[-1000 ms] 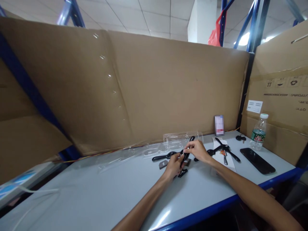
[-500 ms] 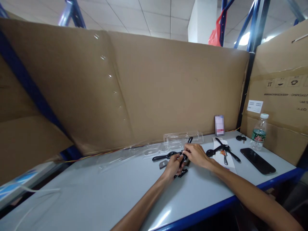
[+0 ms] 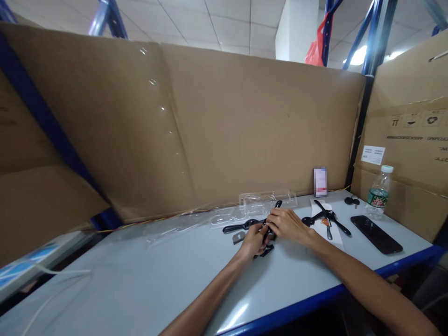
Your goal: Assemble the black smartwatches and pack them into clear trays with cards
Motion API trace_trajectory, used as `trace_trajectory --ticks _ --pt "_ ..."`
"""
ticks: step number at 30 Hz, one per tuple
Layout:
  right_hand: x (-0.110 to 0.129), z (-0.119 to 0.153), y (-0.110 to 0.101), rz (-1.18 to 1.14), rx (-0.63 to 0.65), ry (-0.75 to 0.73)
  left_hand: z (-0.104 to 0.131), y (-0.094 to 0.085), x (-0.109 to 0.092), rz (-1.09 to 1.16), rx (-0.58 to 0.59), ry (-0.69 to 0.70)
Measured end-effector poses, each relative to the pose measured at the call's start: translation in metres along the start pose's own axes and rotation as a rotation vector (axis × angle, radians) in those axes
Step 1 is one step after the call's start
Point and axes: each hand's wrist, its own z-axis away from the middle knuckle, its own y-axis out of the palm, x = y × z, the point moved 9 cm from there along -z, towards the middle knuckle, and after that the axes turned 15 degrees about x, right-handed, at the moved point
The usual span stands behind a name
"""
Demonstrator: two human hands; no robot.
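Observation:
My left hand point(image 3: 254, 241) is closed around the middle of a black spokeshave point(image 3: 278, 204), whose one handle sticks up past my fingers. The fingertips of my right hand point(image 3: 286, 223) pinch at the same spokeshave's centre, where a small part is hidden by the fingers. Just left of my hands, a second black-handled tool point(image 3: 234, 228) lies on the table. In front of it rests a flat grey slotted blade point(image 3: 239, 238). Small black pieces point(image 3: 268, 250) lie below my left hand.
Clear plastic packaging point(image 3: 224, 215) runs along the cardboard wall point(image 3: 245, 130). To the right are black-handled tools point(image 3: 327, 214) on white paper, a dark phone point(image 3: 376, 234), a bottle point(image 3: 378, 198), keys point(image 3: 351, 200) and an upright phone point(image 3: 320, 182). A white cable point(image 3: 63, 271) crosses the left side.
The view has shifted slightly. Both hands stay on the spokeshave at the same place, with my right fingers moved a little around its centre.

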Motion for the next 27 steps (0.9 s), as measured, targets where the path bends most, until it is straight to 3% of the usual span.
trace_trajectory --ticks 5,9,16,27 --pt "0.004 -0.001 0.000 -0.003 0.077 -0.021 0.003 0.002 -0.002 -0.007 0.009 -0.001" --pt "-0.001 -0.002 0.000 -0.105 0.061 -0.012 0.004 0.002 -0.002 -0.006 0.014 0.009" --pt "-0.015 -0.002 0.001 -0.227 0.010 0.176 0.001 -0.001 -0.002 -0.034 -0.017 0.015" --pt "-0.031 -0.001 0.003 -0.258 -0.008 0.310 -0.001 -0.002 0.003 -0.034 -0.035 -0.012"
